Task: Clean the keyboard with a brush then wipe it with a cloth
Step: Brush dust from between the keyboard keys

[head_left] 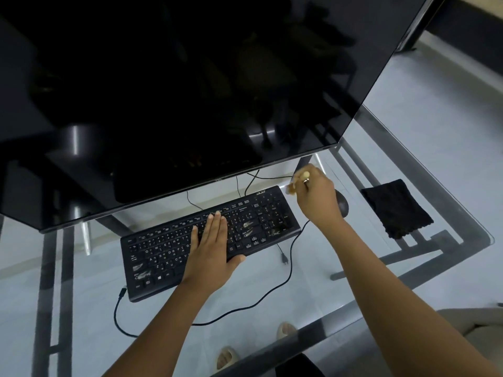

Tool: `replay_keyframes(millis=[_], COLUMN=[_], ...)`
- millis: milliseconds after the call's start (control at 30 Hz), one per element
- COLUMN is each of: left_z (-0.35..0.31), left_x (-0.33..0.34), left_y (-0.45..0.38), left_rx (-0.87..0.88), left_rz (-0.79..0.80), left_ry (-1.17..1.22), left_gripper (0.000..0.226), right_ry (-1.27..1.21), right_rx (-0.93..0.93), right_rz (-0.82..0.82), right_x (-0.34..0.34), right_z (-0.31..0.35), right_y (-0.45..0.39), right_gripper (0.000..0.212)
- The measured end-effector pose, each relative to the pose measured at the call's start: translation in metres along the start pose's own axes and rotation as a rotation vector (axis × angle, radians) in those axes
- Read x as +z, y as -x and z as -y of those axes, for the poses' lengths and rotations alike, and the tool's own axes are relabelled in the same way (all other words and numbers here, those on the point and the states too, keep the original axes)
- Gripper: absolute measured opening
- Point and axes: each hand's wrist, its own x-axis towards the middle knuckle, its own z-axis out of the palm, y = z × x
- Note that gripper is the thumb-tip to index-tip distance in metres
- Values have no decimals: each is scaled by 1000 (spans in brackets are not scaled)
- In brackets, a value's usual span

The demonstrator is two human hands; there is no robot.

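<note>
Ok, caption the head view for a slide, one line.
Left hand flat on the keyboard, right hand brushing its far right corner with a brush; cloth waits on the glass table.

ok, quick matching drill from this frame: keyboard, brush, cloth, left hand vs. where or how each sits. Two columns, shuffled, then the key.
Things:
1. keyboard
2. brush
3. cloth
4. left hand

States:
A. folded, lying untouched near the right edge of the glass table
B. flat, palm down on the keys
C. gripped in the right hand, at the keyboard's far right corner
D. lying at an angle on the glass, below the monitor

Pairs: 1-D, 2-C, 3-A, 4-B
</note>
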Motion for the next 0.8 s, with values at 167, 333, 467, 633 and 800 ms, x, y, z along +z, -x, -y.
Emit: replay_keyframes(millis=[167,333,467,633,800], left_z=[15,44,68,93,104], left_x=[-4,-9,-9,-2,7], left_y=[14,33,56,82,99], left_rx=[-68,-176,-299,-391,-398], left_rz=[-70,-228,-301,-295,-285], left_ry=[19,77,124,232,310], left_gripper=[94,94,98,108,113], right_ry=[-12,-62,-98,-100,-199], right_rx=[-63,-109,-166,-161,-100], right_rz=[114,241,119,191,524], right_x=[17,33,44,60,67], right_z=[23,38,48,67,90], right_y=[3,1,5,14,25], right_gripper=[9,10,10,13,8])
